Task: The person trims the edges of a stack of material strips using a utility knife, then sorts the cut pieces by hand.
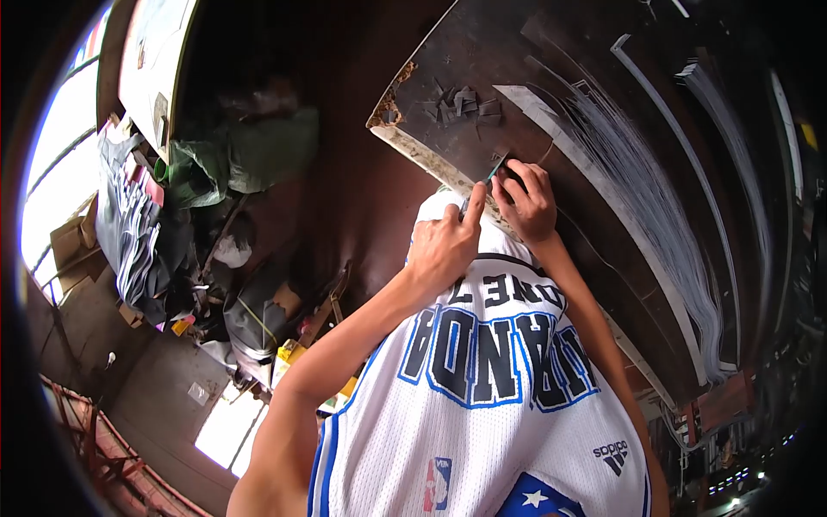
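The counter [482, 60] stretches ahead and to the right, its near edge slanting past the left hand [444, 248] and the right hand [525, 205]. On it, near the corner ahead of the hands, lie small offcuts [465, 105]. To their right a wide flat strip [622, 226] runs lengthwise, with a bundle of long strips [650, 185] along its right side. Beyond that come a separate strip [676, 121], then a second bundle [732, 138]. Well left of the counter, a sack [271, 153] lies beside stacked sheets [138, 246], with a cardboard box [76, 248] farther left.
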A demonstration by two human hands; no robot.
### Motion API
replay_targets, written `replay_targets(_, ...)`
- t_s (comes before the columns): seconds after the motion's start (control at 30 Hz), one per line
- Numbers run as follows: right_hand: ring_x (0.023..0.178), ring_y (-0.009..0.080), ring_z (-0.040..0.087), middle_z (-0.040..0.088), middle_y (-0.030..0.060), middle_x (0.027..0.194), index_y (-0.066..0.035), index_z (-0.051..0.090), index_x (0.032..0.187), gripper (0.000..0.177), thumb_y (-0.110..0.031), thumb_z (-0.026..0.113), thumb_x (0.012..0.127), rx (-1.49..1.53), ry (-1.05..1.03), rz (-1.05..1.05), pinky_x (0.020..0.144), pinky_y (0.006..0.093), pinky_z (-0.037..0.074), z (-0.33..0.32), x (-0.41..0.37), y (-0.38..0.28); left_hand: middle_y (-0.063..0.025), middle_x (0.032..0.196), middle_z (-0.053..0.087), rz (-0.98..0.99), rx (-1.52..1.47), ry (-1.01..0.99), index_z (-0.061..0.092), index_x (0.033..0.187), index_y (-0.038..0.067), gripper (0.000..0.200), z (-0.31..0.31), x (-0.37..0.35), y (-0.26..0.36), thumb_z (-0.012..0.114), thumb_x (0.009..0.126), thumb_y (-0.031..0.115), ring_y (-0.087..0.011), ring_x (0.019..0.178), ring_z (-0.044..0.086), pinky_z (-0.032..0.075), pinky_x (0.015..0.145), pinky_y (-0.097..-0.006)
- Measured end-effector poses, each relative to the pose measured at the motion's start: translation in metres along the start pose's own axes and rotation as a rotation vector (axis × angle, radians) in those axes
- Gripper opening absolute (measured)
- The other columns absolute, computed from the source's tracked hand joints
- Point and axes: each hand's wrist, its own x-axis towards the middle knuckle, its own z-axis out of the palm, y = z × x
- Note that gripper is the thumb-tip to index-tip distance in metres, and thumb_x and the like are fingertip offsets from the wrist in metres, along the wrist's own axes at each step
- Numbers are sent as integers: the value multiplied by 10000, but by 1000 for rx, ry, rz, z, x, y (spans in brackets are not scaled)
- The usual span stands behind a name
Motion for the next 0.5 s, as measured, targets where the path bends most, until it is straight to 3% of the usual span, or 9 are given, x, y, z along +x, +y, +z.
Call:
replay_targets(0.07,911,275,603,628,98,1032,-40,636,787,134,-78,764,785,1,7,3,830,376,512,1,0,2,-149,768,641,35,2,70,448,1438,117,586,20,-7,-15,623,881,160,-320,528,637,523,477,-425)
replay_targets(0.13,910,274,603,629,96,1032,-43,640,787,130,-79,764,784,-20,11,-8,828,374,511,1,1,5,-130,811,645,109,-90,145,351,1507,140,623,45,-9,-36,569,925,186,-300,543,638,520,487,-430)
replay_targets(0.17,909,274,604,630,94,1032,-46,643,788,126,-81,764,782,-29,5,-18,826,372,510,0,2,7,-129,796,638,118,-108,198,373,1492,166,613,41,-4,-34,589,920,202,-309,533,635,500,451,-433)
replay_targets(0.2,909,274,604,630,94,1032,-46,643,788,126,-81,764,782,-44,8,-18,826,372,510,0,2,9,-129,796,638,130,-114,202,373,1492,166,613,39,-3,-30,589,920,202,-309,533,635,500,451,-433)
replay_targets(0.27,904,273,606,632,90,1029,-49,645,788,123,-83,763,779,-24,9,-19,826,367,508,-2,1,13,-109,730,630,37,-73,191,511,1400,168,511,27,0,-14,618,900,153,-290,530,625,503,458,-410)
replay_targets(0.5,903,271,613,644,84,1027,-53,638,784,140,-90,772,765,-34,31,-24,838,370,504,0,2,18,-157,689,640,24,-95,125,523,1348,129,456,-1,10,0,603,901,174,-350,559,639,501,501,-448)
